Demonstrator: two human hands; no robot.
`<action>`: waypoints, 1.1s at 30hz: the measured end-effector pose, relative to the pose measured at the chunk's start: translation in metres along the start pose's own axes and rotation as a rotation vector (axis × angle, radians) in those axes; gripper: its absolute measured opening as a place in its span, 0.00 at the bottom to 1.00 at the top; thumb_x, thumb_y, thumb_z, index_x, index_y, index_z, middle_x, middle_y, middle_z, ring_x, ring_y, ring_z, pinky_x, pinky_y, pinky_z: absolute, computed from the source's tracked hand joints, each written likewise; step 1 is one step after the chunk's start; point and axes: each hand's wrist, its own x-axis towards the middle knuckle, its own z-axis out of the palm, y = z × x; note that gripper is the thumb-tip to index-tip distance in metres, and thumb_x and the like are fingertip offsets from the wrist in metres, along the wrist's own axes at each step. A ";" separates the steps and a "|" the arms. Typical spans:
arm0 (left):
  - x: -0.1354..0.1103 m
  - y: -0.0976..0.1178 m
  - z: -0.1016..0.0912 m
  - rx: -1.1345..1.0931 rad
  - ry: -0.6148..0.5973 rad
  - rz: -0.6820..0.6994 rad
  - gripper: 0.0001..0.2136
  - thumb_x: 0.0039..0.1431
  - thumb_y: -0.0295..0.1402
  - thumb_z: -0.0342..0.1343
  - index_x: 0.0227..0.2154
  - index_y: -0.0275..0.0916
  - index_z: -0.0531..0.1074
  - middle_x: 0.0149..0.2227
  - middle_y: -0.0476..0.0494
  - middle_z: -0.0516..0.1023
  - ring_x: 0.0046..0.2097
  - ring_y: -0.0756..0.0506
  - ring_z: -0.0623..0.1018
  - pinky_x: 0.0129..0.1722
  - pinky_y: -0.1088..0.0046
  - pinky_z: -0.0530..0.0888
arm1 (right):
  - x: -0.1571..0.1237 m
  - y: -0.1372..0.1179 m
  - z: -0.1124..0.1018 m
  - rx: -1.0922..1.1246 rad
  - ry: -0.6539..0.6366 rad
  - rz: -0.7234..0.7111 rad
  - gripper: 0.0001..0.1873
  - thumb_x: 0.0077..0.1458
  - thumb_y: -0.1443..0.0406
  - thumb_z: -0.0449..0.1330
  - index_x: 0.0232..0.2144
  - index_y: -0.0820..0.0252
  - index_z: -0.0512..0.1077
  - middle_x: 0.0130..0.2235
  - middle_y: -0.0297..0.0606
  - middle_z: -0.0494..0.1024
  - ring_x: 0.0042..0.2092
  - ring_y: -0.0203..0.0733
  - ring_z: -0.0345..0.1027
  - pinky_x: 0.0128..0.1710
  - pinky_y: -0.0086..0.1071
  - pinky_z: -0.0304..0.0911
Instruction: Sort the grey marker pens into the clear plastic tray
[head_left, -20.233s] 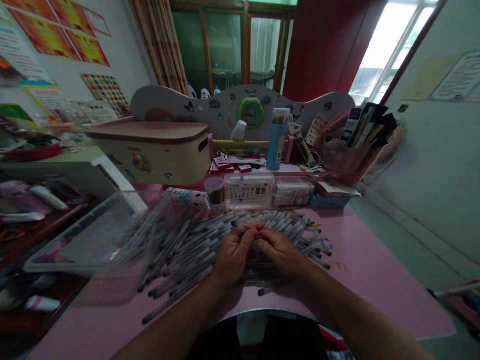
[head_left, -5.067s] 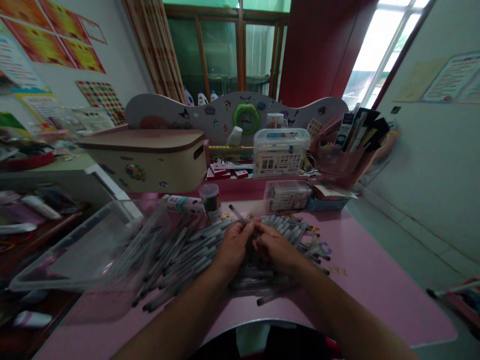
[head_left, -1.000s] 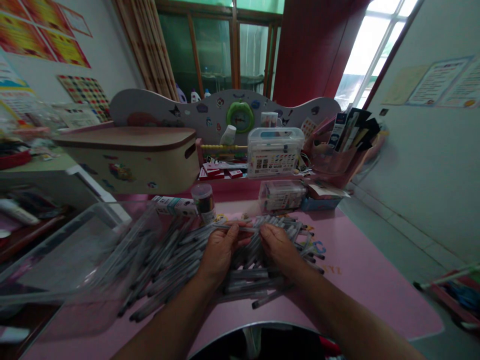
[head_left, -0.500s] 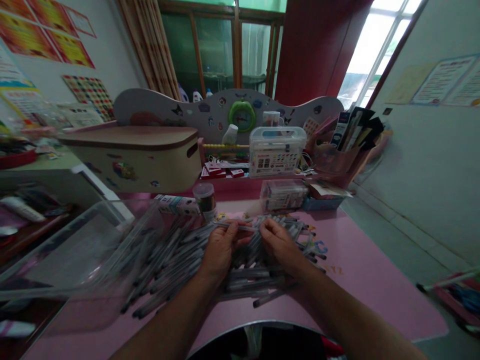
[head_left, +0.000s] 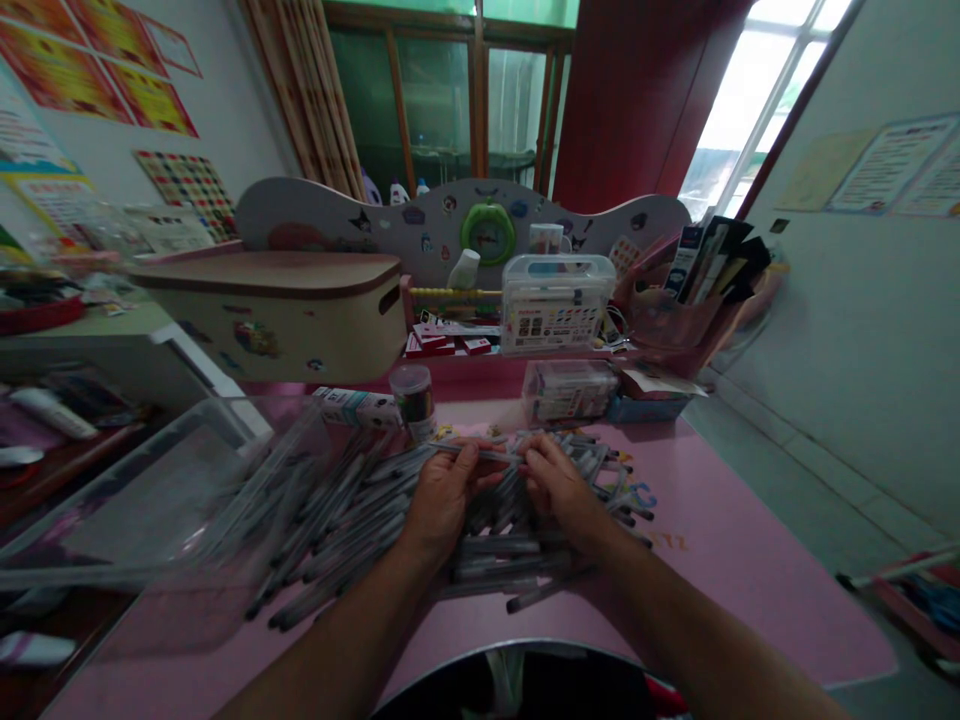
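A big heap of grey marker pens [head_left: 352, 525] lies spread over the pink desk [head_left: 720, 580]. Both my hands rest on top of the heap near its middle. My left hand [head_left: 442, 495] and my right hand [head_left: 555, 488] pinch the two ends of one grey pen [head_left: 491, 455], held level between them just above the pile. The fingers of both hands are curled round it.
A tipped clear plastic bin [head_left: 142, 500] lies at the left with pens spilling from it. Behind the heap stand a small round jar [head_left: 414, 400], a flat box [head_left: 356, 405], two clear marker cases [head_left: 559, 305] and a beige lidded box [head_left: 289, 310]. A pink holder [head_left: 697, 310] stands at the right.
My hands have stayed over the heap's middle; over the last second they drew slightly closer together on the same pen. A marker case was moved from the desk front up to the back shelf earlier.
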 end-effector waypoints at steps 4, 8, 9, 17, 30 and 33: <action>-0.002 0.000 0.002 0.011 -0.005 -0.001 0.15 0.53 0.43 0.64 0.34 0.34 0.76 0.36 0.42 0.82 0.37 0.46 0.82 0.35 0.73 0.78 | 0.001 0.000 0.000 -0.127 0.038 -0.078 0.23 0.60 0.48 0.54 0.21 0.57 0.62 0.23 0.30 0.60 0.24 0.34 0.50 0.21 0.29 0.45; -0.002 0.000 0.002 -0.008 0.009 0.009 0.16 0.52 0.43 0.65 0.34 0.35 0.76 0.37 0.42 0.82 0.37 0.46 0.82 0.34 0.74 0.78 | 0.001 -0.001 0.002 -0.001 0.015 -0.029 0.16 0.55 0.50 0.60 0.32 0.54 0.64 0.23 0.25 0.59 0.21 0.31 0.46 0.19 0.25 0.42; -0.001 0.000 0.002 -0.005 0.009 0.010 0.16 0.52 0.44 0.65 0.34 0.34 0.76 0.37 0.41 0.82 0.37 0.46 0.82 0.34 0.74 0.78 | 0.000 -0.002 0.002 0.035 0.016 0.004 0.17 0.55 0.49 0.60 0.35 0.53 0.63 0.24 0.25 0.60 0.20 0.31 0.46 0.18 0.25 0.41; -0.001 0.000 0.002 0.006 0.022 0.014 0.17 0.51 0.44 0.65 0.34 0.34 0.75 0.36 0.42 0.82 0.37 0.46 0.82 0.34 0.74 0.78 | 0.001 0.002 0.004 -0.043 0.038 0.013 0.21 0.60 0.47 0.54 0.25 0.56 0.62 0.20 0.27 0.57 0.20 0.32 0.46 0.18 0.27 0.41; 0.002 0.004 0.006 -0.072 0.240 0.019 0.16 0.50 0.43 0.65 0.32 0.35 0.71 0.30 0.45 0.81 0.30 0.48 0.81 0.28 0.76 0.76 | 0.002 0.008 0.007 0.021 0.121 -0.049 0.10 0.54 0.60 0.61 0.34 0.54 0.63 0.18 0.19 0.56 0.17 0.29 0.48 0.16 0.23 0.46; 0.004 0.003 0.003 -0.060 0.246 0.033 0.17 0.49 0.45 0.65 0.32 0.35 0.71 0.29 0.46 0.80 0.29 0.48 0.80 0.28 0.76 0.76 | 0.003 0.004 0.007 0.272 0.111 0.042 0.14 0.45 0.65 0.63 0.32 0.54 0.61 0.21 0.21 0.62 0.17 0.27 0.48 0.14 0.21 0.43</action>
